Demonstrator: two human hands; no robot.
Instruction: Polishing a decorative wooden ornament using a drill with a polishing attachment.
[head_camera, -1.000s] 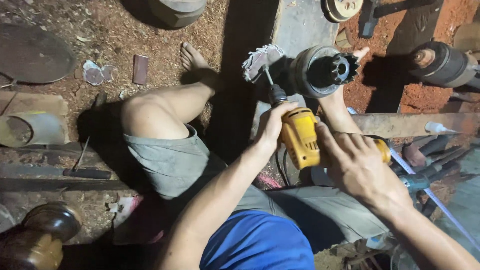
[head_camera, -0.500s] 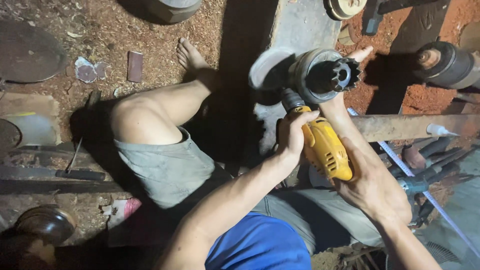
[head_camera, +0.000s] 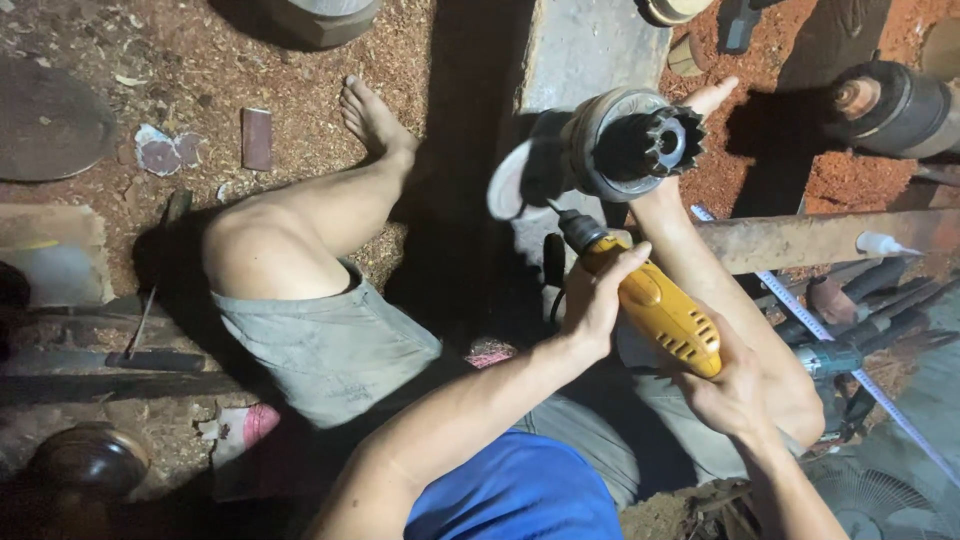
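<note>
Left hand (head_camera: 597, 300) gripped the front of the yellow drill (head_camera: 655, 305), right hand (head_camera: 735, 390) clasped its rear w/ a firm hold, steadying the spinning disc (head_camera: 512, 180) against the round workpiece (head_camera: 630, 145) just beyond, btwn the legs.

Both hands held yellow drill (head_camera: 660, 312): left hand (head_camera: 598, 296) at front, right hand (head_camera: 735, 388) at rear; spinning disc (head_camera: 515, 180) touched round wooden piece (head_camera: 625, 150).

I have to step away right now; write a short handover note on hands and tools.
Left hand grips the front of the yellow drill; right hand holds its rear handle.
The drill's spinning disc is against the round wooden piece, which lies braced between the person's bare feet.
Sawdust covers the ground.
How much of the piece is finished cannot be told.
</note>
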